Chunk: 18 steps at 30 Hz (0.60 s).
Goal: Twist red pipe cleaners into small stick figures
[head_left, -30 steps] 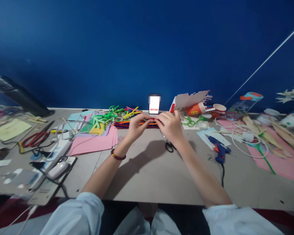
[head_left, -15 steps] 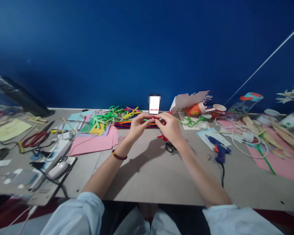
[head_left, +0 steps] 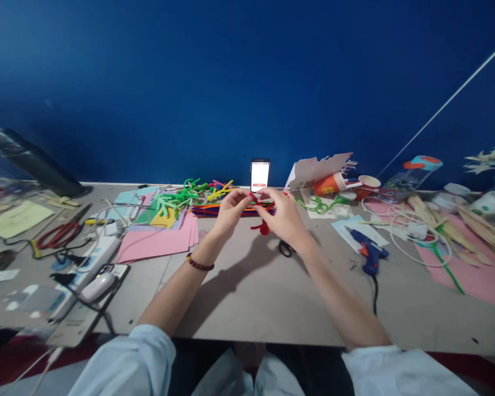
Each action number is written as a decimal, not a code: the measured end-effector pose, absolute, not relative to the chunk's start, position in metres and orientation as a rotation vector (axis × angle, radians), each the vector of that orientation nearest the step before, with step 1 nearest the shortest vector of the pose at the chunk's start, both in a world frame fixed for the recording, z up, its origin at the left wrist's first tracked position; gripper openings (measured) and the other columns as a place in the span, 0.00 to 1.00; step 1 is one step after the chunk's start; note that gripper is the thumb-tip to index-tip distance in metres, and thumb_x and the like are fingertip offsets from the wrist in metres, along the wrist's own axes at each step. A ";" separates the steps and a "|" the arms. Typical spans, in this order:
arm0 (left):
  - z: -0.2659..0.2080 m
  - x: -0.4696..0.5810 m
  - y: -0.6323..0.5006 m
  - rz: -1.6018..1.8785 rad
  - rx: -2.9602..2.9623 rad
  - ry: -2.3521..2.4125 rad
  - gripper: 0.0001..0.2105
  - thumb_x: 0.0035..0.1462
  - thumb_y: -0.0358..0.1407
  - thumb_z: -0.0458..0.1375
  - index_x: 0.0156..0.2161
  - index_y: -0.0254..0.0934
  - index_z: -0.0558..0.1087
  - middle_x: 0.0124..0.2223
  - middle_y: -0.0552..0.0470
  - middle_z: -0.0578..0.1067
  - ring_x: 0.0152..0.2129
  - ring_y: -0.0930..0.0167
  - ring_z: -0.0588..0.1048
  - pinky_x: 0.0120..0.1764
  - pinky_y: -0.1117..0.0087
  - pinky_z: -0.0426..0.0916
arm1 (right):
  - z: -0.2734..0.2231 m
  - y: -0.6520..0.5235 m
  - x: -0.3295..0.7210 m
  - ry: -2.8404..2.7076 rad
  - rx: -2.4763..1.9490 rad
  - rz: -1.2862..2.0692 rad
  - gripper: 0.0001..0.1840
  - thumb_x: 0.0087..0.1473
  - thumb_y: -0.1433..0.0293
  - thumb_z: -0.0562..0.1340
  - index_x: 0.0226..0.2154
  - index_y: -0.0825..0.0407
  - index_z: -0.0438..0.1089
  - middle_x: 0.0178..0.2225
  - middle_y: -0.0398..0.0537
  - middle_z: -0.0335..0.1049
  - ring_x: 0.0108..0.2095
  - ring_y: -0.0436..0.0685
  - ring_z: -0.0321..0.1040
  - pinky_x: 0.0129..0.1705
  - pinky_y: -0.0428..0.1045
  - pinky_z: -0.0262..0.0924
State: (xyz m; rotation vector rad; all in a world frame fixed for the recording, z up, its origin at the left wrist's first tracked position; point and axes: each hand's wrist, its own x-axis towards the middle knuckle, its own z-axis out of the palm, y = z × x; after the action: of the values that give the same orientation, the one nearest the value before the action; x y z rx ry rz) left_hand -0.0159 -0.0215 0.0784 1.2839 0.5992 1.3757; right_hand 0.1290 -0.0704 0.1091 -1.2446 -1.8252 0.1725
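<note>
In the head view, the left hand (head_left: 230, 214) and right hand (head_left: 286, 220) pinch a red fuzzy piece (head_left: 264, 228) between them, over the desk (head_left: 251, 308) at far centre. A loosened pinch could let it slip or drop. Writing on the orange cups (head_left: 329, 184) and card (head_left: 319, 168) is too small to read.

My read from here: craft workspace. Grey flat counter (head_left: 247, 302) along plain blue wall (head_left: 231, 82). I see blue plastic glue gun (head_left: 368, 250), fuzzy green pipe cleaners (head_left: 183, 197), pink paper sheets (head_left: 154, 243), red-handled scissors (head_left: 71, 225).
</note>
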 end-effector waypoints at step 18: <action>0.083 -0.008 -0.034 1.233 1.425 0.758 0.13 0.47 0.42 0.64 0.32 0.33 0.71 0.30 0.51 0.75 0.24 0.73 0.77 0.30 0.73 0.73 | 0.104 -0.051 0.156 -1.637 -1.152 0.742 0.09 0.50 0.64 0.63 0.32 0.50 0.76 0.33 0.47 0.77 0.34 0.55 0.73 0.38 0.49 0.66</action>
State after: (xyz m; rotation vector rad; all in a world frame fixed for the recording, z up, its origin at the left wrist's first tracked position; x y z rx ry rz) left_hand -0.0075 -0.0335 0.0827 1.4250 0.7579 1.2328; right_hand 0.1559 -0.0505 0.1043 -1.1524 -1.6370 0.7422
